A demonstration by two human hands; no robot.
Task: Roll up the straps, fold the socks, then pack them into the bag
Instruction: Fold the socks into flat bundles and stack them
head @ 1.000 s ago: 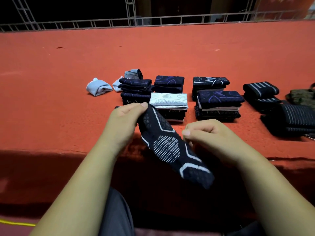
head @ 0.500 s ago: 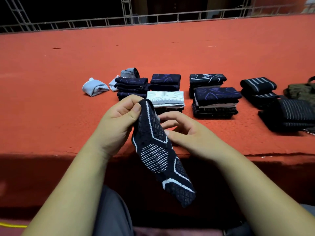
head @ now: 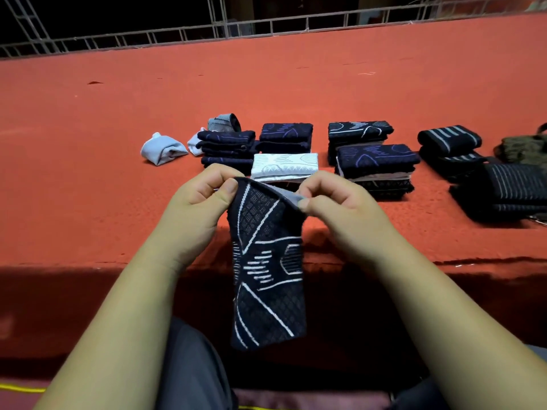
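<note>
A dark navy sock with white line patterns [head: 268, 267] hangs straight down in front of the red platform's front edge. My left hand [head: 201, 202] pinches its top left corner and my right hand [head: 334, 202] pinches the top right corner, holding the cuff stretched between them. Behind my hands lie stacks of folded dark socks [head: 376, 164], with a folded white sock [head: 284, 168] on top of one stack. Rolled black straps with grey stripes [head: 450, 140] sit to the right. A dark olive bag [head: 524, 147] shows at the far right edge.
A red carpeted platform [head: 88, 173] carries everything; its front edge runs just below my hands. Light grey folded socks [head: 162, 147] lie at the left of the stacks. A metal railing [head: 266, 28] borders the far side. My lap is below the hanging sock.
The sock, held slanted by my left hand, now hangs vertically. My right hand moved up and took hold of the cuff's right corner, spreading the top edge.
</note>
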